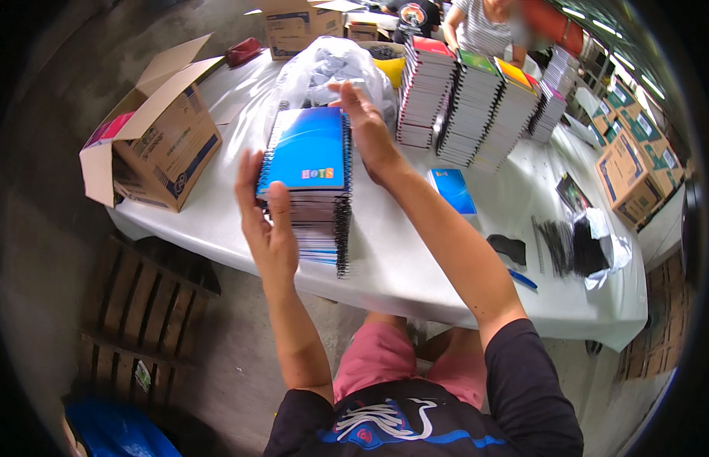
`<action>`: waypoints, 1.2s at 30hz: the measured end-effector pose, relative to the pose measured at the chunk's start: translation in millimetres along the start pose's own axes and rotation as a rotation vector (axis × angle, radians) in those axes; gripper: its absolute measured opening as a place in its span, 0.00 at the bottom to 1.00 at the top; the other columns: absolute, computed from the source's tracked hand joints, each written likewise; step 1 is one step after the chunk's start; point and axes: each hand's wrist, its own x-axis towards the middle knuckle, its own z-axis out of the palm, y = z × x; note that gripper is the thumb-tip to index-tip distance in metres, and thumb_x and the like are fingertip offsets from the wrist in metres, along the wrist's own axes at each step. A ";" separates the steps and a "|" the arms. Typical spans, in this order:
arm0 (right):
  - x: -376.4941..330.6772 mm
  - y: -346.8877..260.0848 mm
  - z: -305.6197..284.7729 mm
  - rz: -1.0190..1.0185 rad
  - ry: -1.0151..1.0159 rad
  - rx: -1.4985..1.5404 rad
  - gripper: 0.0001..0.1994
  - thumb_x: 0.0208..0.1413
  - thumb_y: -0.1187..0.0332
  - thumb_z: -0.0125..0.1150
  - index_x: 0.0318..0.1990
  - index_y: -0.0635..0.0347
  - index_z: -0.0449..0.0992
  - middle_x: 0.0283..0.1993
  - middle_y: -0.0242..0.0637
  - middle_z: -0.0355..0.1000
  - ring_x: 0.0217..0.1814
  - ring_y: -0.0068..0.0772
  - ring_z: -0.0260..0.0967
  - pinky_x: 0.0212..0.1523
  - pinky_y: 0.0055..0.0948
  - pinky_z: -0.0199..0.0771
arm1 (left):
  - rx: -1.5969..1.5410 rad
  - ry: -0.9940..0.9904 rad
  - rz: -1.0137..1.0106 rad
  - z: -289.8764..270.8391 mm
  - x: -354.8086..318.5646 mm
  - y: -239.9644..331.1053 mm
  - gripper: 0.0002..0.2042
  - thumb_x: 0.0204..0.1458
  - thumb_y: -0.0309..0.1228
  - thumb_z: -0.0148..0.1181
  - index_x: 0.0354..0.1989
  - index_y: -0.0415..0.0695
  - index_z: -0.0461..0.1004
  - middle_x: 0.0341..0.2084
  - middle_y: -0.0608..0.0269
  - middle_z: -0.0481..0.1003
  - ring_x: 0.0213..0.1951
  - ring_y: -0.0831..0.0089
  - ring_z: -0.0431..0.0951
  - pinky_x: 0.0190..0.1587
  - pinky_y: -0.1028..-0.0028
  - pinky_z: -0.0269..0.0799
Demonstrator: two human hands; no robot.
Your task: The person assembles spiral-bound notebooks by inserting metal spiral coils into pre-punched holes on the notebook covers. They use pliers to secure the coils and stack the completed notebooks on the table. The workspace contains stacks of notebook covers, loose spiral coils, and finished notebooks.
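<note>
In front of me a tall stack of spiral notebooks [307, 148] stands on the white-covered table, a bright blue cover on top. Black wire coils run along its sides. My left hand [267, 228] is at the stack's near left corner, fingers stretched along the side and thumb apart in front. On the far right side, my right hand [367, 135] is held upright beside the top notebooks, fingers extended. Both hands are open; whether the palms press on the stack is hard to tell. A single blue notebook [452, 190] lies flat to the right.
An open cardboard box [171, 145] stands left, a clear plastic bag [331, 61] behind the stack. More notebook stacks [470, 107] stand far right. Black binding coils [564, 247] and a blue pen-like tool [523, 279] lie near right. Across the table is a person [484, 30].
</note>
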 end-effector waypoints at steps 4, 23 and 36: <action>-10.5 46.8 -121.0 0.079 0.257 -0.433 0.29 0.51 0.52 0.59 0.54 0.63 0.65 0.49 0.44 0.68 0.51 0.34 0.65 0.53 0.29 0.63 | 0.110 0.153 0.094 -9.4 -5.4 7.6 0.28 0.58 0.49 0.45 0.63 0.47 0.54 0.58 0.55 0.60 0.61 0.64 0.58 0.61 0.61 0.53; -174.4 16.4 -195.8 0.315 0.283 -0.980 0.16 0.38 0.76 0.66 0.33 0.58 0.64 0.27 0.46 0.72 0.35 0.54 0.71 0.35 0.44 0.68 | 0.057 -0.460 0.426 90.8 -114.9 46.7 0.17 0.46 0.24 0.60 0.45 0.36 0.68 0.41 0.48 0.70 0.49 0.54 0.70 0.50 0.61 0.69; -234.3 34.8 -368.7 0.500 0.572 -1.183 0.20 0.45 0.67 0.65 0.48 0.56 0.71 0.43 0.50 0.71 0.48 0.48 0.69 0.48 0.38 0.69 | 0.589 -0.750 0.370 178.3 -188.6 -38.6 0.22 0.35 0.57 0.63 0.31 0.54 0.74 0.39 0.66 0.65 0.60 0.63 0.55 0.53 0.29 0.18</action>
